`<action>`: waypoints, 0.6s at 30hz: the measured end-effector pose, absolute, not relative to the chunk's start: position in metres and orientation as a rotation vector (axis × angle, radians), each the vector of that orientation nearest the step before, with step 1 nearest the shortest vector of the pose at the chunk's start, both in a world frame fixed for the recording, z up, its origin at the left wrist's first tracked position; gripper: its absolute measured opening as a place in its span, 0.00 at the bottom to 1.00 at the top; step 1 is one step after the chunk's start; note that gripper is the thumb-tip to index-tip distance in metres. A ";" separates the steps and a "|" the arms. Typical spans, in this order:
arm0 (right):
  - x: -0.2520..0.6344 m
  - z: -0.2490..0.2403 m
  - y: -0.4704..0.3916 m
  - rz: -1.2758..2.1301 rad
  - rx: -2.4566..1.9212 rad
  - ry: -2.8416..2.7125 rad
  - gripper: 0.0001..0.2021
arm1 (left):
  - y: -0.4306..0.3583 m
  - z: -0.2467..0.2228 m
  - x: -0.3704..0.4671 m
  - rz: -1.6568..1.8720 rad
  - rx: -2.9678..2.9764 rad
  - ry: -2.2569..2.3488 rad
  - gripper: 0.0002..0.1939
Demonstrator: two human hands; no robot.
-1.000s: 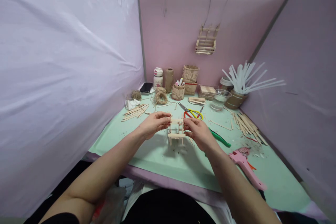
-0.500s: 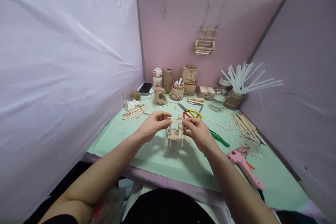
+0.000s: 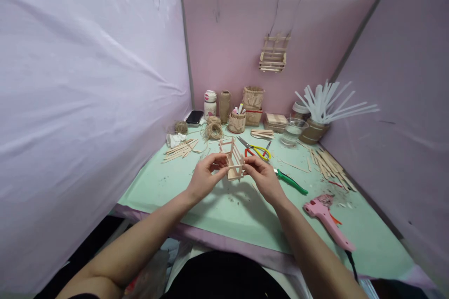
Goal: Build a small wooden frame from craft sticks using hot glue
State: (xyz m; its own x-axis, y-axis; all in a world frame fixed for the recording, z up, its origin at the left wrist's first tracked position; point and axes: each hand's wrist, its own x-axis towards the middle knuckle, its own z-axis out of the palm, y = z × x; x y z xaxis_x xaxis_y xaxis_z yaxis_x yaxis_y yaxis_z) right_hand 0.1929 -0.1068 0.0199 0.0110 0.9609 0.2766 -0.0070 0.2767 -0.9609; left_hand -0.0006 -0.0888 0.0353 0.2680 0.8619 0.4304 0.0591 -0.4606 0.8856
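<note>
A small frame of pale wooden craft sticks is held tilted above the table, between my two hands. My left hand pinches its left side, thumb toward me. At the opposite side, the fingertips of my right hand are closed on the frame's edge. Its slatted side leans away from me, and its lower front bar faces me. Just behind it lie scissors with yellow and red handles. Green-handled pliers rest to the right of my right hand, which hides part of them.
A pink glue gun lies at the right, its cord off the front. Loose sticks and a holder of white glue sticks are behind it. Twine, a pen cup and a water bowl stand at the back.
The stick frame has tipped: its top now leans away from me and its slatted side shows more. Both hands have turned with it and still grip its sides.
</note>
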 end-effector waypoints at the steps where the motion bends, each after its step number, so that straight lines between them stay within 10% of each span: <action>1: 0.194 0.014 -0.105 0.987 -1.015 -1.330 0.11 | -0.090 0.029 0.000 1.285 1.780 0.879 0.14; 18: 0.188 -0.008 -0.124 0.800 -1.268 -1.122 0.22 | -0.074 0.018 -0.033 1.355 1.682 1.146 0.23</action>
State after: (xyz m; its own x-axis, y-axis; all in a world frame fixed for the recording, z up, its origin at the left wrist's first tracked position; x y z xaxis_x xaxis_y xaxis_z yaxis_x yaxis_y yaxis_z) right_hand 0.1880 -0.1240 -0.0078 0.2973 0.9342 0.1971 0.1182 0.1688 -0.9785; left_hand -0.0329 -0.0737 0.0184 0.0690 0.9254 0.3727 0.2141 -0.3786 0.9005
